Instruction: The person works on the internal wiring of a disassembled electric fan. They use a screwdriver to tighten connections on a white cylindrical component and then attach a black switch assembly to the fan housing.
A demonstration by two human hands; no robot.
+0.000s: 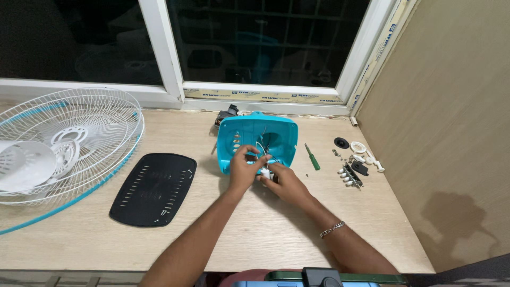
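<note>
Plastic, wire and pale wood grain

Smooth turquoise plastic housing (257, 141) is sitting on a matt wood-look table (265, 223); black plastic cover (154, 188) is looking matt, white wire grille (69, 149) gleaming.

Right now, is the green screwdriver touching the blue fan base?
Apart. The head view shows the green screwdriver lying on the table to the right of the blue fan base, with a strip of bare wood between them.
</note>
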